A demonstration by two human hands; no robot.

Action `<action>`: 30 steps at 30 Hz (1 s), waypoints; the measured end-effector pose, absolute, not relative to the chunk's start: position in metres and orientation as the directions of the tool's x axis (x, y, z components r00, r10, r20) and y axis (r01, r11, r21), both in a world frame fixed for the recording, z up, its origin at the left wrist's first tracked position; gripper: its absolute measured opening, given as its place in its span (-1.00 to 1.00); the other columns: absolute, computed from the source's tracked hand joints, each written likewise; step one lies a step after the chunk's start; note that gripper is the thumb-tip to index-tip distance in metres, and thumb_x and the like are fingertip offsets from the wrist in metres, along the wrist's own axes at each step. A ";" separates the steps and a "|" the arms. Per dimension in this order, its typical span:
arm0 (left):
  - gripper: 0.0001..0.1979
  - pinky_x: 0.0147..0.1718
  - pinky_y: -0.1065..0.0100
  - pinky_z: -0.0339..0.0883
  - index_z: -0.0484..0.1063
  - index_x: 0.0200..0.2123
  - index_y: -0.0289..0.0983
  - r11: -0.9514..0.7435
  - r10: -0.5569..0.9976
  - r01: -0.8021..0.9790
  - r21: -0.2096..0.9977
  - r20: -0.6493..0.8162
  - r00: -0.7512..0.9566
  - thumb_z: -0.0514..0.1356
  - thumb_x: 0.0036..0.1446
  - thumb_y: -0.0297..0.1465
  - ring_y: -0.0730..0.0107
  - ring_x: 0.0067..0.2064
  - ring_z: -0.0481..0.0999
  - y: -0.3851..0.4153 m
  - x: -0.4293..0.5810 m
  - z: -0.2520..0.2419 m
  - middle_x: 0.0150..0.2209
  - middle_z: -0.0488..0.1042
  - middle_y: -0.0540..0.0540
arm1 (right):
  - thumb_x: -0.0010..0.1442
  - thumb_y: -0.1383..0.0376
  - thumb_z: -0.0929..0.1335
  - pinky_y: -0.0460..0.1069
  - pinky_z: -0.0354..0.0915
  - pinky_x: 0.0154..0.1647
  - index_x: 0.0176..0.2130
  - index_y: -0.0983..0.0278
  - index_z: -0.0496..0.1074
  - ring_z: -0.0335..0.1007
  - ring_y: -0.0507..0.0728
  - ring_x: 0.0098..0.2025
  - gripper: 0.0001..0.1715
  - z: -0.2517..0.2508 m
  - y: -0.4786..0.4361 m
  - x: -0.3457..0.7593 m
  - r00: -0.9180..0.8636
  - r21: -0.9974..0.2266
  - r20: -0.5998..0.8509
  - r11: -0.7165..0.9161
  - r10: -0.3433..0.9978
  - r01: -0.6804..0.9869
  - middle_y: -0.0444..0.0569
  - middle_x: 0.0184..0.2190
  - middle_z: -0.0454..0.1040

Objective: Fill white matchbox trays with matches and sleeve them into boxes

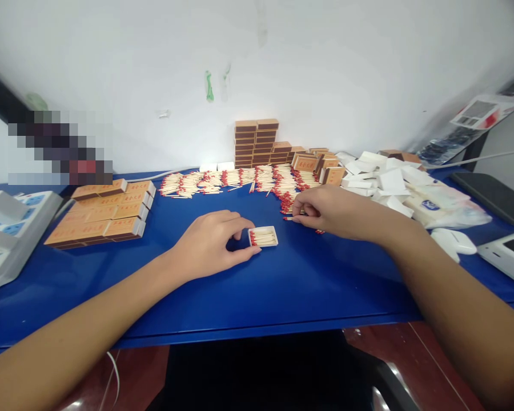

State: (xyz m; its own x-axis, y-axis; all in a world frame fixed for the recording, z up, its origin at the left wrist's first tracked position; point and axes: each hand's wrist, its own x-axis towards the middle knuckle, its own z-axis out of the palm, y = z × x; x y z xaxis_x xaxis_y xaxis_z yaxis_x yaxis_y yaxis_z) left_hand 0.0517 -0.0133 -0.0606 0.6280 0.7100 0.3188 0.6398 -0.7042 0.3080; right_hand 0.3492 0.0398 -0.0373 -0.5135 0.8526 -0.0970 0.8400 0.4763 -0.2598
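My left hand point(216, 242) grips the left end of a small white matchbox tray point(270, 244) between thumb and fingers. The tray rests on the blue table, and several red-tipped matches point(263, 236) lie side by side in it. To the right, my right hand point(321, 208) pinches a match point(288, 218), its red head pointing left; whether more than one is held I cannot tell. Just behind that hand spreads a long pile of loose matches point(263, 178), partly hidden by the fingers.
Printed matchboxes point(107, 211) lie in rows at the left, beside a power strip point(21, 228). A stack of matchboxes point(257, 142) stands against the wall. White empty trays point(389, 180), a tissue pack point(445, 205) and a dark phone-like slab point(494, 197) lie at the right.
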 end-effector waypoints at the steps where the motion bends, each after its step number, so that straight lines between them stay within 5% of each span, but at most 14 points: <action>1: -0.72 -0.29 0.31 0.33 0.64 0.01 -0.22 -0.706 0.708 0.639 0.306 0.320 0.629 0.38 0.33 -0.20 0.32 -0.28 0.53 -0.013 0.052 -0.061 -0.33 0.53 0.00 | 0.37 0.16 0.38 0.03 0.10 -0.39 -0.21 0.19 0.56 0.34 0.11 -0.43 -0.81 -0.037 0.040 0.349 -0.512 -0.262 -0.102 0.473 0.853 0.841 -0.09 -0.46 0.52; 20: -0.70 -0.28 0.31 0.35 0.64 0.02 -0.23 -0.704 0.710 0.643 0.301 0.313 0.631 0.38 0.34 -0.19 0.32 -0.27 0.54 -0.014 0.052 -0.059 -0.32 0.54 -0.01 | 0.29 0.26 0.39 0.03 0.09 -0.40 -0.36 0.17 0.45 0.30 0.10 -0.47 -0.84 -0.032 0.032 0.348 -0.537 -0.262 -0.121 0.494 0.835 0.829 -0.12 -0.48 0.49; 30: -0.73 -0.29 0.32 0.33 0.63 -0.01 -0.21 -0.723 0.691 0.620 0.306 0.328 0.644 0.38 0.33 -0.20 0.31 -0.28 0.54 -0.015 0.055 -0.061 -0.31 0.54 -0.01 | 0.36 0.14 0.38 -0.01 0.11 -0.38 -0.27 0.17 0.47 0.26 0.08 -0.43 -0.81 -0.036 0.018 0.325 -0.676 -0.502 0.102 0.624 0.730 0.598 -0.16 -0.46 0.40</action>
State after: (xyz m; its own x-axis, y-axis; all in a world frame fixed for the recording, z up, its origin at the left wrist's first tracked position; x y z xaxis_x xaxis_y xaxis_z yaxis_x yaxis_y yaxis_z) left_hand 0.0549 -0.0151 -0.0606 0.6442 0.6910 0.3279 0.6195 -0.7228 0.3062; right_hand 0.3249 0.0179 -0.0364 -0.6760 0.7298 0.1023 0.5980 0.6244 -0.5025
